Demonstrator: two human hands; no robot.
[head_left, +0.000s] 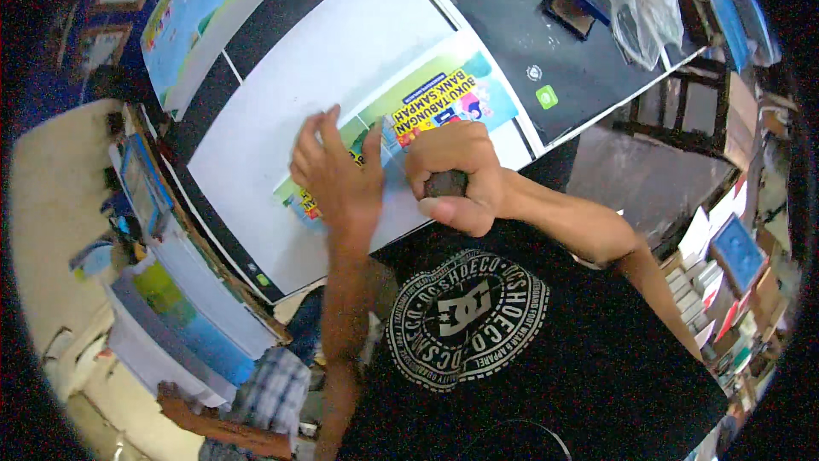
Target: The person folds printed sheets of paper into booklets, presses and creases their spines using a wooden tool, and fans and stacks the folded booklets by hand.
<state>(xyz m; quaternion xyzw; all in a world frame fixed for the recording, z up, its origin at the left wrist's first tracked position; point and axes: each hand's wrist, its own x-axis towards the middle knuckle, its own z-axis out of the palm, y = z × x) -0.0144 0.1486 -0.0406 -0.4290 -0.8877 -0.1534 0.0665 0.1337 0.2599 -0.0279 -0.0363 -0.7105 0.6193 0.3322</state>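
A colourful printed cover sheet [431,103] in green, yellow and blue lies across a large white sheet [316,77] on the table. My left hand [333,175] rests on the print with its fingers spread, holding nothing. Just to its right, my right hand [461,175] is closed in a fist around a dark, round-ended object [445,184]. Only the blunt end of that object shows between thumb and fingers, so its kind cannot be told. The fist is above the near edge of the print and hides part of it.
A stack of printed sheets [209,22] stands at the far left. On the black tabletop [503,26] at right lie a dark rectangular block [573,11] and a clear plastic bag [636,0]. Another person's forearm and plaid sleeve [275,388] appear lower left, beside more stacked prints [171,324].
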